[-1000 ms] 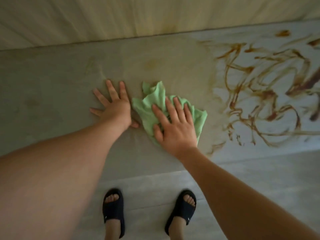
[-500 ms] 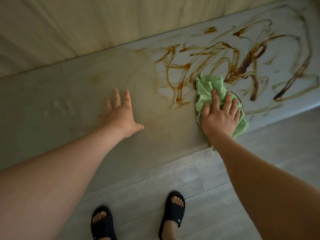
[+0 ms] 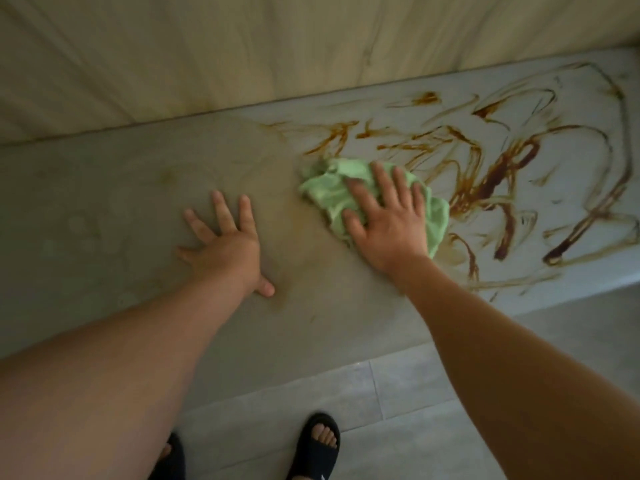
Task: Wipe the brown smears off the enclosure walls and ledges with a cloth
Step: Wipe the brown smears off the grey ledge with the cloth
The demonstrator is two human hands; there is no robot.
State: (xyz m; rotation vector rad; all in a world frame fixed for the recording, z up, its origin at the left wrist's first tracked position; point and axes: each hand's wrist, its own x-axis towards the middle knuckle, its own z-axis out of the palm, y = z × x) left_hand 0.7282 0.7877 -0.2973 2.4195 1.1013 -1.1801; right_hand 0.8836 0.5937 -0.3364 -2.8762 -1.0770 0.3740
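Head view: person is standing at a pale stone ledge (image 3: 104, 202), both bare arms reaching in from 6 o'clock. R hand (image 3: 388, 223) is lying flat on a crumpled green cloth (image 3: 325, 192), fingers straight and spread, palm pressing it onto the ledge. It's not curling round the cloth, so released, just pushing. Its fingers are looking a bit blurred.

Cloth is sitting just right of frame centre, approx 2 o'clock from the L hand (image 3: 225, 244), near it but apart. L hand is resting palm-down on bare ledge, fingers splayed toward 12 o'clock, thumb sticking out toward 4 o'clock, holding nothing.

Brown smears (image 3: 495, 174) are looping over the ledge from the cloth out to 3 o'clock, w/ the thickest dark streak lying approx 3 o'clock from the cloth. Thin strokes are reaching the cloth's top and right edges. Ledge at 9 o'clock of the cloth is looking dull grey-beige w/ only faint yellowish marks.

Cream wall (image 3: 242, 46) w/ faint veins is rising at 12 o'clock, meeting the ledge along a dark seam. At 6 o'clock grey floor tiles (image 3: 398, 386) are showing, plus feet in black sandals (image 3: 317, 445). The left one is mostly hidden behind the L forearm.
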